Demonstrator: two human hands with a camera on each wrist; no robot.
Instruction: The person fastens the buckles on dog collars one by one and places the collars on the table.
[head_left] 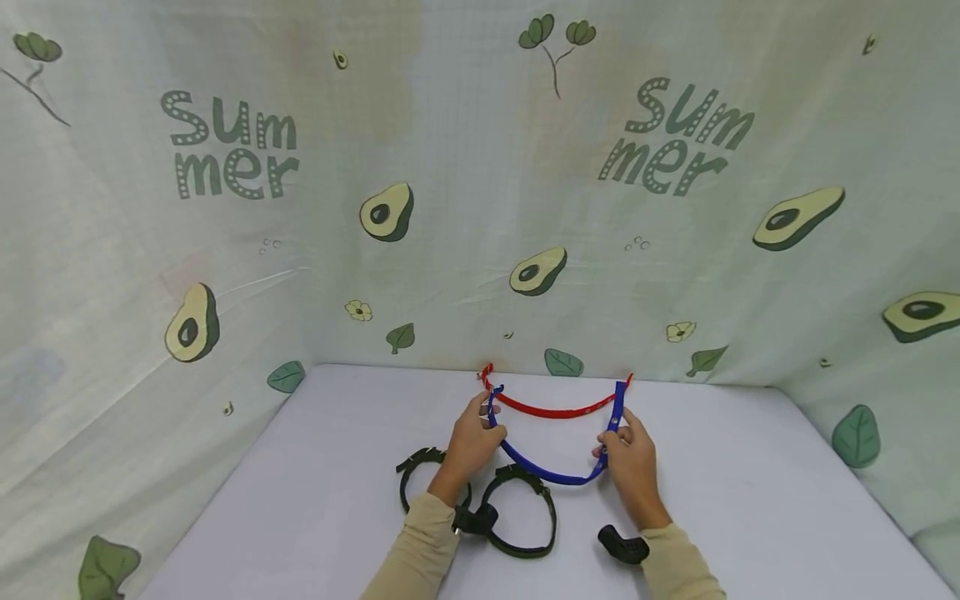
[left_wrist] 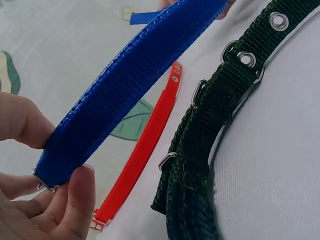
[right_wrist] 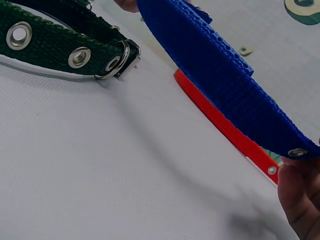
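Observation:
A blue webbing collar (head_left: 558, 478) hangs in a U between the two hands, above the table. My left hand (head_left: 472, 437) pinches its buckle end; in the left wrist view, thumb and fingers grip the blue strap (left_wrist: 100, 105) just beside the metal buckle (left_wrist: 42, 181). The other end, with metal eyelets, is pinched by my right hand (head_left: 632, 458), and the tip sticks up past the fingers. One eyelet (right_wrist: 298, 152) shows right by the fingertips in the right wrist view. Behind it a red collar (head_left: 551, 412) lies curved on the table, its eyelets at the right.
Two dark green collars, one (head_left: 553, 521) buckled in a loop nearer the body and another (head_left: 405, 483) partly behind the left forearm, lie on the white table (head_left: 750, 500). Black wrist devices (head_left: 622, 546) sit at both wrists. A printed cloth (head_left: 465, 125) hangs behind the table.

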